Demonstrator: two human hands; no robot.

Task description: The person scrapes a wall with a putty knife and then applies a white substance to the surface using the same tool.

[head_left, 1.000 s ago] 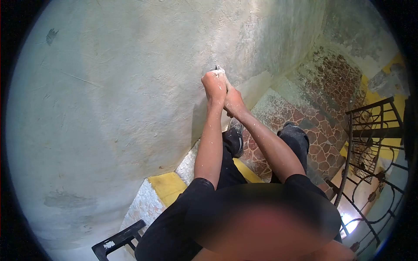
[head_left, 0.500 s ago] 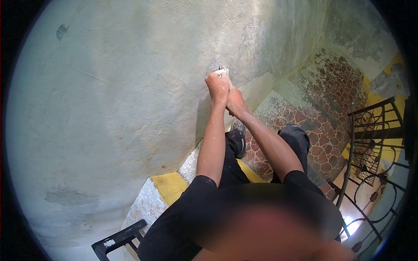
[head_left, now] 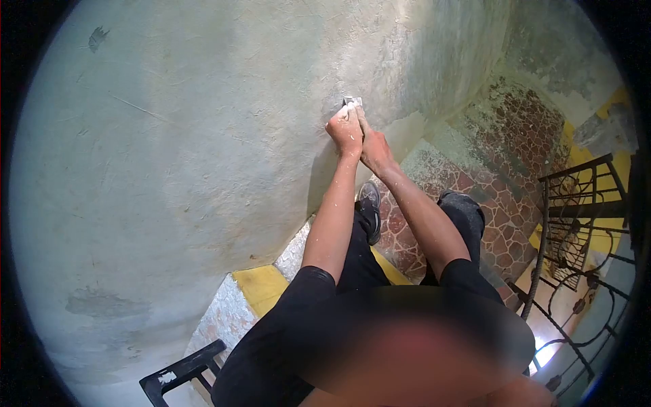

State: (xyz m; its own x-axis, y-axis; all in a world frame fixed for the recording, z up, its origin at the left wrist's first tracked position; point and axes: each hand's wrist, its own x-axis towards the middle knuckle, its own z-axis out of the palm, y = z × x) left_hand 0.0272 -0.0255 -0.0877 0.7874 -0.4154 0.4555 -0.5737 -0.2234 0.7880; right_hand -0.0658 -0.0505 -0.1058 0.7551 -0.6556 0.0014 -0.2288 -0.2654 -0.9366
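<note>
You are holding a small, flat grey metal blade (head_left: 352,100) at the rough, pale grey-green plastered wall (head_left: 203,149); exact contact is not discernible. Your white-flecked left hand (head_left: 346,131) is closing firmly on it, and your right hand (head_left: 376,147) is clasping alongside, a finger extending toward the blade, its full grip partly hidden. Over the last second, both hands are shifting slightly up and rightward in view and more blade is showing, suggesting the tool is travelling along the wall. Pale debris is lying on the brown stone-patterned floor (head_left: 500,234).
</note>
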